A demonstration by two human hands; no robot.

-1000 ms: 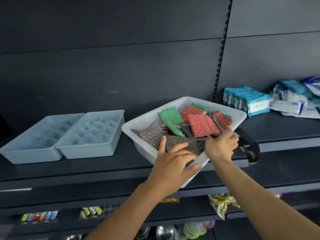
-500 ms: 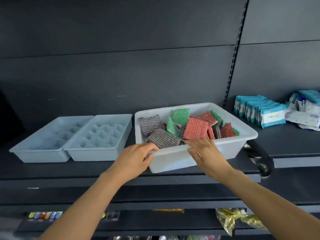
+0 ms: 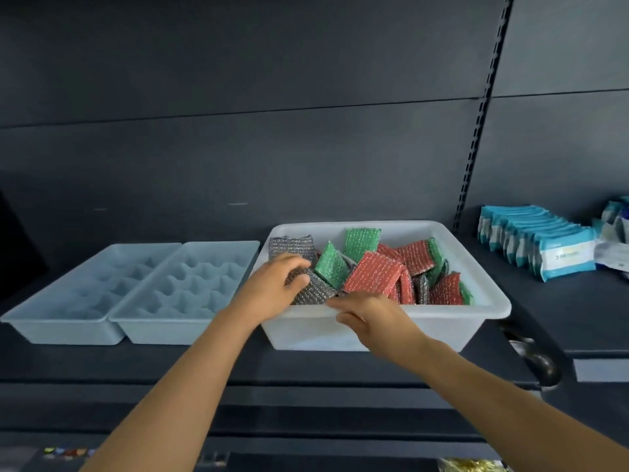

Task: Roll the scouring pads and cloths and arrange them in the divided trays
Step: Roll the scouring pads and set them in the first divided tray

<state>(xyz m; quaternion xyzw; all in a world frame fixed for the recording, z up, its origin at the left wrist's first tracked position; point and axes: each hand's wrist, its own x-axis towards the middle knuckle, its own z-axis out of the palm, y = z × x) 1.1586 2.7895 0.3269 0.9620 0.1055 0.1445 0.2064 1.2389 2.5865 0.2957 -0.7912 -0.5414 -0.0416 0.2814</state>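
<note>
A white bin (image 3: 483,267) stands flat on the dark shelf, holding several scouring pads in red (image 3: 372,272), green (image 3: 361,239) and grey. My left hand (image 3: 272,287) reaches over the bin's left front corner and grips a grey scouring pad (image 3: 313,291) with curled fingers. My right hand (image 3: 371,311) hovers at the bin's front rim beside that pad, fingers stretched toward it; whether it touches the pad I cannot tell. To the left sit two pale blue divided trays (image 3: 190,321), side by side, their compartments holding nothing.
Blue-and-white packets (image 3: 541,247) stand in a row on the shelf to the right, with more packets (image 3: 616,240) beyond. The dark shelf back wall rises behind. A metal utensil (image 3: 537,359) lies at the lower right, and small items show on the shelf below.
The bin went from tilted to flat on the shelf. My left hand moved from the bin's front rim into the bin and took hold of a grey pad; my right hand stays at the front rim.
</note>
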